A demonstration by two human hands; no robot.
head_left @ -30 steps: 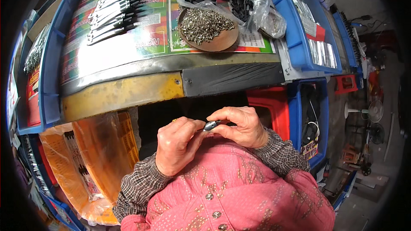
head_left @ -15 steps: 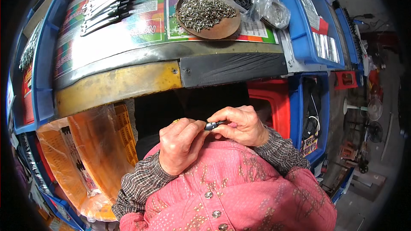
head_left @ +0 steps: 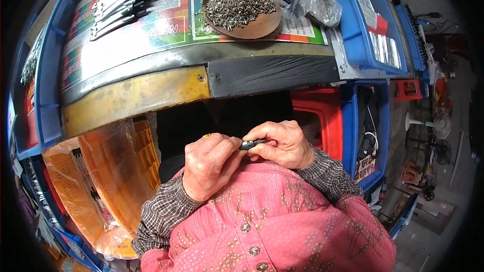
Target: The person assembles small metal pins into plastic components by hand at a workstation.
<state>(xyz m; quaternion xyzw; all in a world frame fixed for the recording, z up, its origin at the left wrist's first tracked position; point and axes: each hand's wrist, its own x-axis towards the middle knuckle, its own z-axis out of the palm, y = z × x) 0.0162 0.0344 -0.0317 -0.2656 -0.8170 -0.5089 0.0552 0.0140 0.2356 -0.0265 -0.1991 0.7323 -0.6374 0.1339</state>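
In front of my chest, both hands meet over a small grey-and-black tapered part [head_left: 248,145]. My left hand [head_left: 206,166] pinches its thicker grey end, and most of that end is hidden by the fingers. Thumb and fingers of my right hand [head_left: 285,144] close on the thin black end. On the bench beyond lies a round brown dish [head_left: 263,29] heaped with small metal pins [head_left: 237,7]. A row of slim white-and-black pieces [head_left: 121,10] lies at the far left of the bench.
A clear plastic bag [head_left: 317,0] with black parts sits behind the dish. Blue bins [head_left: 360,45] flank the bench. The bench's front edge [head_left: 272,78] runs between my hands and the dish. Below stand an orange plastic-lined crate [head_left: 116,171] and a red stool-like piece [head_left: 327,121].
Both hands, still gripping the part, shift slightly up and left. The bench also sits a little higher in the picture.
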